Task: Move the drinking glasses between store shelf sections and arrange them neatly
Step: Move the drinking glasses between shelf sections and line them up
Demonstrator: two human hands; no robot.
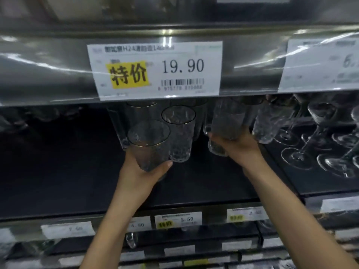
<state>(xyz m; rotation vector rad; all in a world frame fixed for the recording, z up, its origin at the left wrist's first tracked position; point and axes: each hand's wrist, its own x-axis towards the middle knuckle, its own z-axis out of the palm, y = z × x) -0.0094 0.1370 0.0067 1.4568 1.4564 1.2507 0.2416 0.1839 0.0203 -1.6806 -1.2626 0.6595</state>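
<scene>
My left hand [142, 171] grips the base of a clear, textured, gold-rimmed tumbler [148, 141], tilted with its mouth toward me, just above the dark shelf [64, 171]. Another gold-rimmed tumbler [179, 133] stands right behind it, with more tumblers further back under the price rail. My right hand [240, 146] holds a second textured tumbler [227, 121] from below, in the middle of the shelf. A similar tumbler [271, 123] stands just right of that hand.
Stemmed glasses [320, 136] crowd the right shelf section behind a low divider. A price rail with a 19.90 tag [155, 68] overhangs the tumblers' tops. The lower shelf edge [178, 218] carries small price tags, with more glassware below.
</scene>
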